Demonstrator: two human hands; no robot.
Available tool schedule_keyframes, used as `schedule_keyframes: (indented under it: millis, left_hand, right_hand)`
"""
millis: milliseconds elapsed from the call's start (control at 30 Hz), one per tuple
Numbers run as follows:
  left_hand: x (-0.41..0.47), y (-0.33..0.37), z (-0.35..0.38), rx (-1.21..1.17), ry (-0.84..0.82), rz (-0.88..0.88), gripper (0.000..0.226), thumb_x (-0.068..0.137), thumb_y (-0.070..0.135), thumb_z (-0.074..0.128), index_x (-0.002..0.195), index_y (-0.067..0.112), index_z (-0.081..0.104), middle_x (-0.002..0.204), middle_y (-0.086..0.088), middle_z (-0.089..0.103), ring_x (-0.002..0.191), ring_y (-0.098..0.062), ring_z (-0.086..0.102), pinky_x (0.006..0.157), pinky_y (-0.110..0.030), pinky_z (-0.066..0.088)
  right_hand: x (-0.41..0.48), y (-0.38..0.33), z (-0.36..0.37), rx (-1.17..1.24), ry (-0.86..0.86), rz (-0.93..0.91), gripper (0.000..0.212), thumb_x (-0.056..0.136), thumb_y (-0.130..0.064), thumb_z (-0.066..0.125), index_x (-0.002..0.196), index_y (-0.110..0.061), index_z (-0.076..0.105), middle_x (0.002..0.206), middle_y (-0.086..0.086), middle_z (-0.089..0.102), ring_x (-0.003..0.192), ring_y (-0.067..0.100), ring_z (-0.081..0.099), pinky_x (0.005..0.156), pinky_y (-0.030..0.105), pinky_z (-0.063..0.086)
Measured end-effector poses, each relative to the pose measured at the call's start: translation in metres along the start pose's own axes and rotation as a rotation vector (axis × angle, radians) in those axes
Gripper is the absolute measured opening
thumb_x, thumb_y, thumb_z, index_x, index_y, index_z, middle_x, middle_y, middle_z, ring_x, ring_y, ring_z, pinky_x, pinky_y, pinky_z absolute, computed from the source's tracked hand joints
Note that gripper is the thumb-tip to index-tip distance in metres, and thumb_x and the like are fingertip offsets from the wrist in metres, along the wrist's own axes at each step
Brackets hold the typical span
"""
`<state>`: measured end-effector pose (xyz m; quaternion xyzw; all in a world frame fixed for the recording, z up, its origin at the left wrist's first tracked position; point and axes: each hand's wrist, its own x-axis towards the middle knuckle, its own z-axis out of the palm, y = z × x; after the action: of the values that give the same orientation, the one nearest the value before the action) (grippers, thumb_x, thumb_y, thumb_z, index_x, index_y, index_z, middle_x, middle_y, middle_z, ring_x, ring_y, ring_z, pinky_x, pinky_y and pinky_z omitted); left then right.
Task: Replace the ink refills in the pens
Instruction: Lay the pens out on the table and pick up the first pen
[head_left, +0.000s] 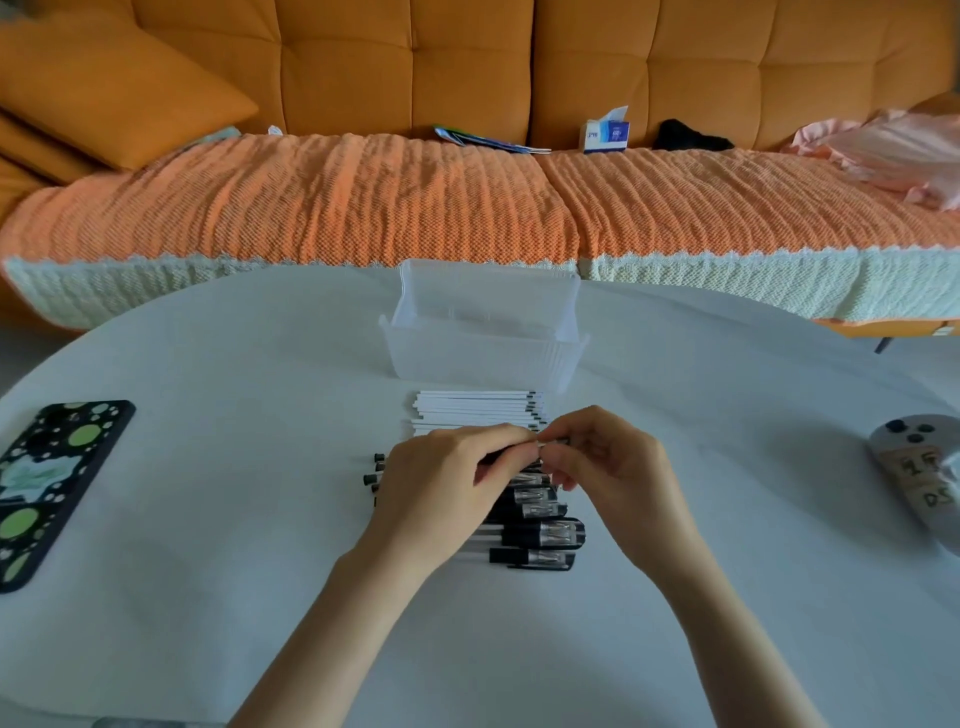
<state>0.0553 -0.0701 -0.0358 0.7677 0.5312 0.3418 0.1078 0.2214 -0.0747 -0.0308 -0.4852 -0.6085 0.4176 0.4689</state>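
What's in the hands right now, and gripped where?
One black pen, held above the row of pens: left hand grips its barrel, right hand pinches the clear tip end.

A small white and blue box (605, 134) on the sofa (363, 197) has dark characters on its white side. They look something like "3+8" but are too blurred to be sure. The pale print on its blue face is too small to read.

A grey object (901, 441) at the right edge of the table (208, 519) has two tan labels with dark handwriting. The upper label (917, 462) looks like "15" and the lower label (937, 498) like "DS"; both are blurred.
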Motion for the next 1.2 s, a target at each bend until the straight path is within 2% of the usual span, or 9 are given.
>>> schedule_keyframes:
  millis: [100, 200, 300, 400, 533, 733, 933, 1067, 1200]
  left_hand:
    - [0.0, -0.001, 0.002, 0.002, -0.005, 0.01, 0.032, 0.084, 0.061, 0.045, 0.098, 0.043, 0.068, 0.064, 0.016, 0.065, 0.054, -0.002, 0.047, 0.051, -0.022, 0.046]
    - [0.0, 0.0, 0.0, 0.002, -0.08, -0.006, 0.041, 0.083, 0.067, 0.04, 0.105, 0.043, 0.064, 0.062, 0.017, 0.058, 0.061, 0.006, 0.047, 0.053, -0.016, 0.037]
    - [0.0, -0.005, -0.006, 0.023, -0.138, -0.038, 0.056, 0.074, 0.072, 0.034, 0.116, 0.04, 0.052, 0.074, 0.017, 0.058, 0.063, 0.016, 0.049, 0.054, -0.008, 0.033]
    - [0.001, -0.008, -0.01, 0.017, -0.132, -0.064, 0.04, 0.082, 0.057, 0.047, 0.111, 0.03, 0.045, 0.088, 0.018, 0.06, 0.063, 0.008, 0.053, 0.056, -0.007, 0.035]
    - [0.0, -0.008, -0.012, 0.021, -0.159, -0.045, 0.019, 0.087, 0.04, 0.057, 0.097, 0.028, 0.047, 0.091, 0.015, 0.064, 0.074, -0.004, 0.059, 0.066, -0.024, 0.047]
    - [0.0, -0.006, -0.003, -0.039, -0.13, 0.056, 0.014, 0.08, 0.035, 0.069, 0.087, 0.032, 0.058, 0.087, 0.019, 0.061, 0.077, -0.007, 0.058, 0.065, -0.014, 0.043]
    - [0.002, -0.006, 0.003, -0.056, -0.069, 0.086, 0.017, 0.077, 0.034, 0.072, 0.086, 0.033, 0.059, 0.084, 0.017, 0.063, 0.073, -0.005, 0.06, 0.065, -0.019, 0.045]
    - [0.003, -0.006, 0.007, -0.065, -0.048, 0.099, 0.014, 0.076, 0.04, 0.064, 0.087, 0.033, 0.06, 0.083, 0.018, 0.064, 0.071, -0.002, 0.06, 0.062, -0.026, 0.049]
    - [0.006, -0.005, 0.007, -0.083, -0.058, 0.074, 0.016, 0.077, 0.042, 0.06, 0.085, 0.03, 0.068, 0.078, 0.017, 0.067, 0.071, -0.002, 0.06, 0.062, -0.02, 0.045]
  right_hand:
    - [-0.002, 0.002, -0.004, -0.02, 0.024, -0.018, 0.013, 0.08, -0.001, 0.067, 0.079, -0.014, 0.065, 0.067, 0.001, 0.066, 0.059, 0.011, 0.058, 0.062, 0.018, 0.048]
    - [-0.001, 0.005, -0.01, -0.034, 0.033, -0.013, 0.015, 0.081, -0.001, 0.067, 0.08, -0.016, 0.065, 0.066, 0.003, 0.066, 0.058, 0.013, 0.058, 0.062, 0.022, 0.049]
    - [0.002, 0.014, -0.024, -0.072, 0.129, 0.032, 0.015, 0.082, -0.004, 0.066, 0.078, -0.018, 0.064, 0.066, 0.0, 0.067, 0.059, 0.012, 0.059, 0.061, 0.027, 0.048]
    - [0.002, 0.026, -0.043, -0.318, 0.148, 0.068, 0.016, 0.082, -0.015, 0.069, 0.074, -0.029, 0.064, 0.071, -0.011, 0.065, 0.07, 0.008, 0.054, 0.063, 0.017, 0.04]
    - [-0.003, 0.036, -0.052, -0.569, -0.056, 0.151, 0.015, 0.079, -0.023, 0.072, 0.072, -0.034, 0.065, 0.079, -0.008, 0.06, 0.083, 0.013, 0.045, 0.065, 0.016, 0.031]
    - [-0.003, 0.031, -0.048, -0.542, -0.072, 0.118, 0.014, 0.076, -0.032, 0.073, 0.087, -0.039, 0.068, 0.088, -0.014, 0.061, 0.086, 0.003, 0.044, 0.066, 0.013, 0.032]
    - [0.001, 0.009, -0.027, -0.311, -0.068, 0.021, 0.021, 0.072, -0.048, 0.064, 0.087, -0.035, 0.072, 0.08, -0.024, 0.063, 0.077, 0.006, 0.045, 0.065, 0.013, 0.035]
    - [0.003, 0.009, -0.018, -0.305, -0.061, 0.009, 0.004, 0.078, -0.031, 0.07, 0.075, -0.03, 0.073, 0.066, -0.028, 0.059, 0.068, 0.002, 0.043, 0.063, 0.011, 0.033]
    - [0.004, 0.008, -0.015, -0.271, -0.022, -0.007, 0.013, 0.078, -0.018, 0.072, 0.071, -0.029, 0.071, 0.063, -0.027, 0.058, 0.063, 0.002, 0.043, 0.062, 0.011, 0.033]
